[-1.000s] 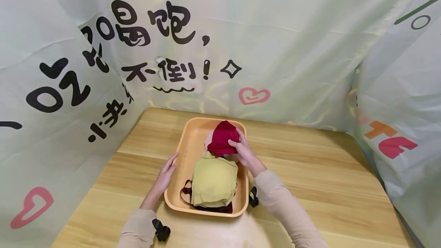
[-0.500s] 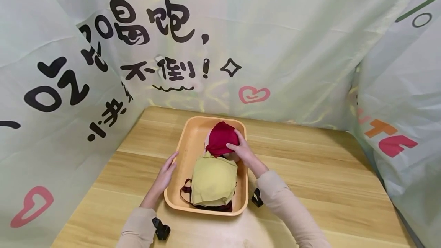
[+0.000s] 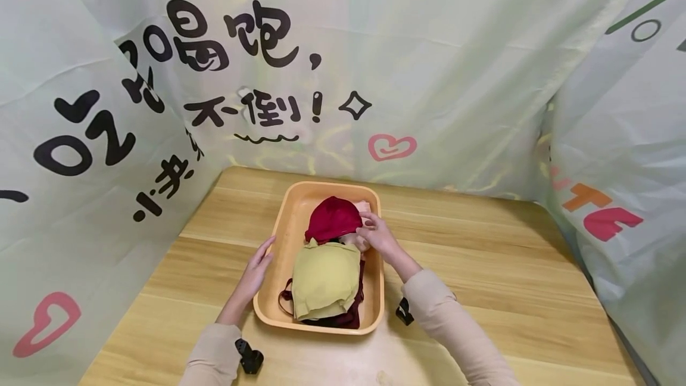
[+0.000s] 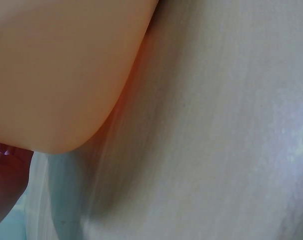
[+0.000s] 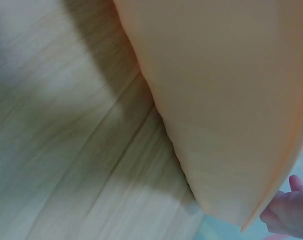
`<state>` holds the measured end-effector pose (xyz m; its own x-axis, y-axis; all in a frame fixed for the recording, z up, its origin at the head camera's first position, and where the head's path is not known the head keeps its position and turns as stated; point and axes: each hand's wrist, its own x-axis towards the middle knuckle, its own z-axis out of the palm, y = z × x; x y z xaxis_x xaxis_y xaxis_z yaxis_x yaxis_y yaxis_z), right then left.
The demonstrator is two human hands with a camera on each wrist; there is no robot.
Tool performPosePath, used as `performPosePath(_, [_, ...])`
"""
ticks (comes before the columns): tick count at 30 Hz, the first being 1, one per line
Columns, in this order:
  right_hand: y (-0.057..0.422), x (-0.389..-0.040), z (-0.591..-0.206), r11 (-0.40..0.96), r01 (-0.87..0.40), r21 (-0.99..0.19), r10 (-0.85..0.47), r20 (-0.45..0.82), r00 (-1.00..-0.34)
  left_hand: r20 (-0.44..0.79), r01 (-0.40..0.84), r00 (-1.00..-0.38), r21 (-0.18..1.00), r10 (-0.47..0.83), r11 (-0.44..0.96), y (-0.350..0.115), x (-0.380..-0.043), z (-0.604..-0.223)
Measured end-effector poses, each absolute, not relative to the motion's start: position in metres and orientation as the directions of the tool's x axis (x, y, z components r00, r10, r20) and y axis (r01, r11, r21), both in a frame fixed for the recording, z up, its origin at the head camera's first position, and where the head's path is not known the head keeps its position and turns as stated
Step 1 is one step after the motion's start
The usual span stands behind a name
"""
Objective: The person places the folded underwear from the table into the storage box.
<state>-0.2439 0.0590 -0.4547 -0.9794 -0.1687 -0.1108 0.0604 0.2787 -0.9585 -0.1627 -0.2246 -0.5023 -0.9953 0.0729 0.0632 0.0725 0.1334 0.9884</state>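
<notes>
An orange plastic tray (image 3: 284, 225) holds several folded garments. At its far end lies a red garment (image 3: 333, 219), rounded like a bra cup. Nearer sits a pale yellow one (image 3: 326, 279) of similar shape, on top of a dark maroon garment (image 3: 348, 319) with a thin strap loop. Pale pink cloth (image 3: 364, 207) shows at the red garment's right. My right hand (image 3: 382, 238) is at the red garment's right edge, fingers slightly bent; the wrist view hides whether they touch it. My left hand (image 3: 257, 270) rests along the tray's left rim with extended fingers.
The tray stands on a wooden table (image 3: 482, 273). Printed fabric (image 3: 455, 76) surrounds the table at the back and both sides. A black wrist device (image 3: 249, 357) sits by the left sleeve, another black device (image 3: 404, 311) by the right sleeve.
The red garment has shifted left and turned flatter, baring pink cloth on its right. The yellow garment has moved slightly left too. My right hand has eased off the red garment; my left stays put.
</notes>
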Motion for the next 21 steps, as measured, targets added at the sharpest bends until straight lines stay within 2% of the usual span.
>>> performPosePath(10, [0.068, -0.233, -0.450, 0.274, 0.052, -0.960, -0.171, -0.102, -0.980, 0.042, 0.053, -0.996, 0.991, 0.085, 0.126, -0.226, -0.165, -0.507])
performPosePath(17, [0.077, -0.220, -0.452, 0.229, 0.038, -0.973, -0.160, -0.076, -0.984, 0.046, 0.056, -0.996, 0.988, 0.076, 0.145, -0.220, -0.158, -0.493])
performPosePath(21, [0.084, -0.212, -0.455, 0.245, 0.033, -0.969, -0.151, -0.072, -0.986, 0.055, 0.065, -0.996, 0.987, 0.075, 0.143, -0.223, -0.161, -0.502])
